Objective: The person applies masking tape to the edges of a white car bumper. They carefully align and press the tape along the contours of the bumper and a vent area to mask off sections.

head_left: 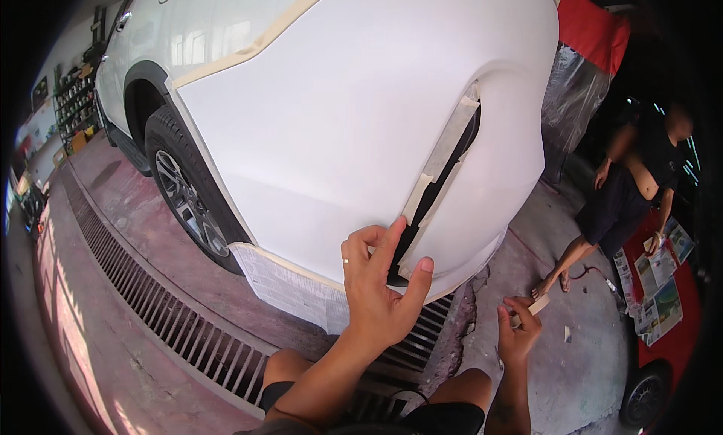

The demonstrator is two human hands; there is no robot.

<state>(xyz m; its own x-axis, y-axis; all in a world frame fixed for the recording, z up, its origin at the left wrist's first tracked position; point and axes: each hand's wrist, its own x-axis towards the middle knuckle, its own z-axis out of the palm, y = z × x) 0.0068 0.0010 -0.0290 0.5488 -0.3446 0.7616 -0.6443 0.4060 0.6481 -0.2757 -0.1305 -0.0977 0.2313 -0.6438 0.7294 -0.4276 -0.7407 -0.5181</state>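
The smooth white rounded bumper corner [324,149] reaches from the view's centre towards twelve o'clock, cut by a long, narrow black slot [432,198] slanting from one o'clock down to seven. A pale masking-tape strip [453,134] lines the slot's left edge. Near the seven o'clock end, the left hand [382,303] holds thumb and index finger apart, its index fingertip touching the strip. Well apart towards four o'clock, the right hand [517,340] is closed on a cream masking-tape roll [539,305], partly hidden by its fingers. At nine o'clock stands a black-tyred silver alloy wheel [181,190]; at eight, a slatted metal floor grate [151,299]; at three, a person in dark clothes [605,207].
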